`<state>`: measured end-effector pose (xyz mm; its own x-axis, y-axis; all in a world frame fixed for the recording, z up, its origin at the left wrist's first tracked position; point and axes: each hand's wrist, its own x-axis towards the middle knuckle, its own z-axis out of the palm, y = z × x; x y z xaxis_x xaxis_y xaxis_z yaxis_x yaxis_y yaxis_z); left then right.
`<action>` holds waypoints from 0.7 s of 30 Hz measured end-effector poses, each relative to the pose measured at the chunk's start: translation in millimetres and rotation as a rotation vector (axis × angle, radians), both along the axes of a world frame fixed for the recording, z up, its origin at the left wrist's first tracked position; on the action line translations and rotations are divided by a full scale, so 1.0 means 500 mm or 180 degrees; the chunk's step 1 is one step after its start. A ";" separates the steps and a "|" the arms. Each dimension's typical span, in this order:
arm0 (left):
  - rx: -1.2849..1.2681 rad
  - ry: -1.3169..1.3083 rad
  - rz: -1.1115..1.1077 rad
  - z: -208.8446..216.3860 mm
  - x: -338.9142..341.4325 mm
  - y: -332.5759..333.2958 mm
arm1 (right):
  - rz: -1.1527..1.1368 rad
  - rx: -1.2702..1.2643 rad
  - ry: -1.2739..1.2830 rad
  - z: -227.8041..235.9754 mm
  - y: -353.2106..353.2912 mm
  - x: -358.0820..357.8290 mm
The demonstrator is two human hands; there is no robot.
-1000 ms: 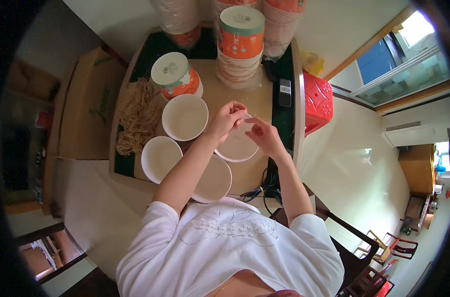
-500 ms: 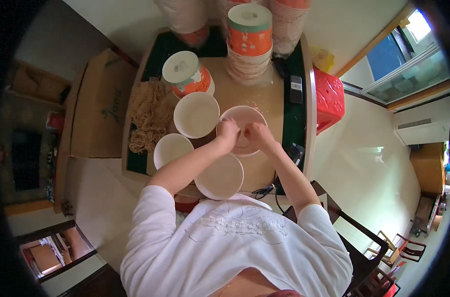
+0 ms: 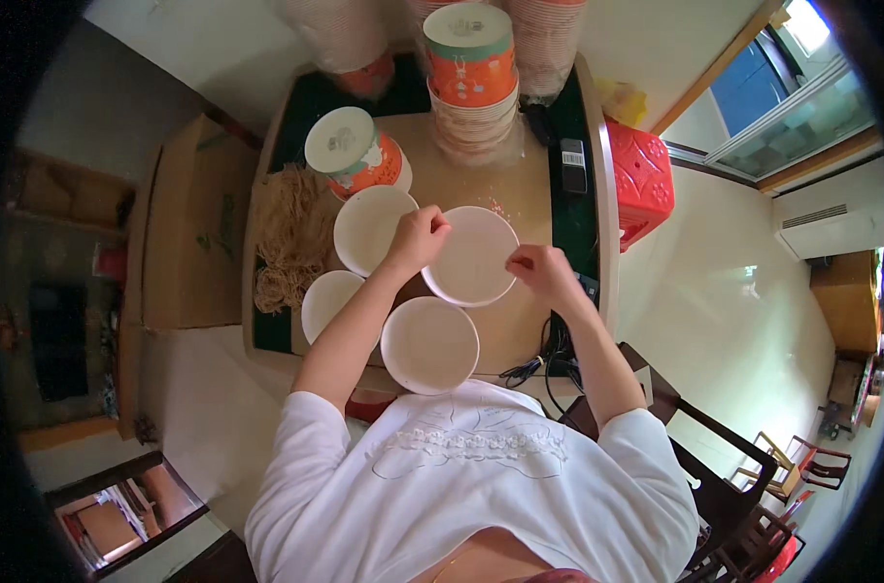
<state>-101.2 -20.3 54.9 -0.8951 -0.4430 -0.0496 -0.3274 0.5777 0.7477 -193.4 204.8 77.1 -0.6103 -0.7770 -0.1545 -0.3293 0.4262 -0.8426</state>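
Flanking a mid-frame bowl, our left hand and right hand curl inward — grip unclear. Four bowls set out — upper-centre stack remains nested.

Table with white tubs and tan strands

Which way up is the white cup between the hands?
Upright: the white cup shows its round open rim and pale inside facing up.

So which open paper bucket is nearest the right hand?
The rightmost open paper bucket, its rim beside the right hand; the other three open buckets stand farther away.
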 end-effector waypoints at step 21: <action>0.1534 0.0188 -0.0640 0.060 0.002 0.184 | -0.0983 -0.1585 -0.2535 0.012 0.082 -0.006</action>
<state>-100.2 71.5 85.0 -0.9675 -0.2016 -0.1524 -0.1948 0.2108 0.9579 -196.3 246.0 83.1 -0.6569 -0.6888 -0.3066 0.4775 -0.0653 -0.8762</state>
